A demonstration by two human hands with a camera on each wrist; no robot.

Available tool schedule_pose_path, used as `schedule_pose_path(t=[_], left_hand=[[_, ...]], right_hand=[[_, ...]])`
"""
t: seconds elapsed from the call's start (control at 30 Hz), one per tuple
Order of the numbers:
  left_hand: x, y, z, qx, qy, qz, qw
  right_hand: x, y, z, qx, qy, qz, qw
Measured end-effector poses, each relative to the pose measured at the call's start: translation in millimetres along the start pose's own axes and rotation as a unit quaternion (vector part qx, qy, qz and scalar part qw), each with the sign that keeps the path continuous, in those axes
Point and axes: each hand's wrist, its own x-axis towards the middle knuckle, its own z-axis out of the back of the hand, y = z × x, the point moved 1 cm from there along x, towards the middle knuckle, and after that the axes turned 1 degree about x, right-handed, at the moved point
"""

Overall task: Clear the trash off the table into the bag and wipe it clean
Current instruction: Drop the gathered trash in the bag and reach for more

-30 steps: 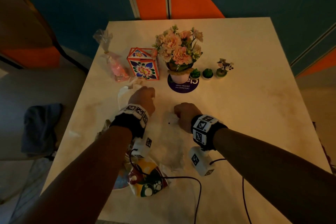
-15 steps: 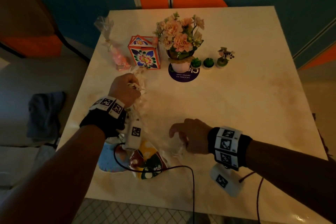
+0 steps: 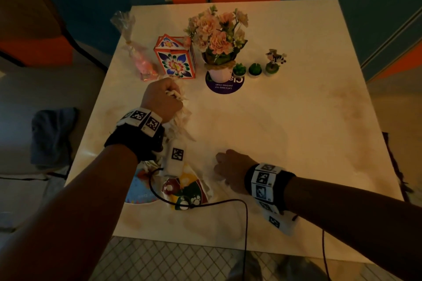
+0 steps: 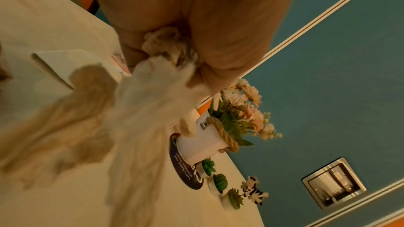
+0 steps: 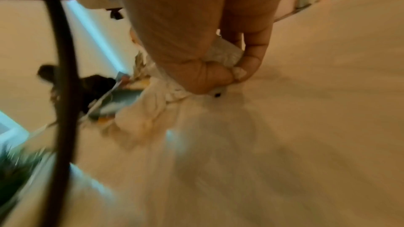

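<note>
A: Two hands, one bag. The left hand (image 3: 162, 100) is fisted round a bunched edge of the thin white plastic bag (image 3: 182, 121), up by the painted floral box (image 3: 175, 58). The right hand (image 3: 230, 170) pinches the bag's other edge between thumb and curled fingers, low on the table (image 3: 296, 121) nearer the front.

B: So which step is this?

A: Opening the bag, I'd judge. The hands are well apart and the film is stretched between them; in the right wrist view the plastic fans out from the pinch across the tabletop.

B: Where is the trash?

A: A colourful snack wrapper (image 3: 185, 191) lies at the front left, under the left wrist, with a round blue printed piece (image 3: 137, 191) just beside it at the table's edge. Whether either is already partly inside the bag I cannot tell; the film is too pale against the table.

B: And next?

A: One hand probably has to let go and keep the mouth held wide with the other, then reach for the wrapper. The film looks flimsy, so the mouth may collapse once it is released.

B: Anything to steer clear of?

A: The flower pot (image 3: 219, 70) on its purple coaster (image 3: 225, 85), the small succulents (image 3: 247, 69) and the cellophane-wrapped pink gift (image 3: 141, 61): those look like decoration, not trash. Wiping is not yet begun.
</note>
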Motion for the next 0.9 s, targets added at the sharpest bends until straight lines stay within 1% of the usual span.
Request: schedule_pose_path(t=[0.07, 0.17, 0.23, 0.3, 0.37, 0.43, 0.5, 0.57, 0.67, 0.7, 0.8, 0.9], left_hand=[[-1, -6, 1, -0.008, -0.007, -0.004, 1.000], [-4, -13, 3, -0.046, -0.024, 0.001, 0.999], [-6, -17, 5, -0.087, -0.032, 0.009, 0.996], [-9, -24, 8, -0.110, -0.031, 0.014, 0.993], [-13, -34, 12, -0.153, -0.030, 0.008, 0.988], [-16, -44, 17, -0.196, -0.031, -0.007, 0.980], [-16, -54, 22, -0.234, -0.014, -0.022, 0.972], [-18, -64, 21, -0.267, 0.015, -0.035, 0.963], [-19, -82, 8, -0.277, 0.023, -0.035, 0.960], [-19, -88, 1, -0.260, 0.023, -0.042, 0.965], [-22, -105, -18, -0.161, 0.031, -0.078, 0.983], [-26, -124, -32, -0.122, 0.040, -0.094, 0.987]], right_hand=[[-2, 0, 3, 0.022, -0.003, -0.015, 1.000], [-9, -10, 18, 0.138, -0.068, -0.056, 0.987], [-18, -24, 28, 0.214, -0.127, -0.086, 0.965], [-30, -40, 35, 0.271, -0.157, -0.120, 0.942], [-45, -55, 42, 0.346, -0.176, -0.144, 0.910], [-61, -69, 47, 0.410, -0.207, -0.153, 0.875], [-77, -84, 50, 0.426, -0.231, -0.162, 0.860], [-91, -98, 52, 0.422, -0.255, -0.169, 0.854], [-110, -116, 50, 0.422, -0.291, -0.167, 0.842], [-116, -121, 49, 0.423, -0.299, -0.165, 0.840], [-133, -137, 44, 0.422, -0.315, -0.165, 0.834], [-156, -154, 37, 0.416, -0.346, -0.170, 0.824]])
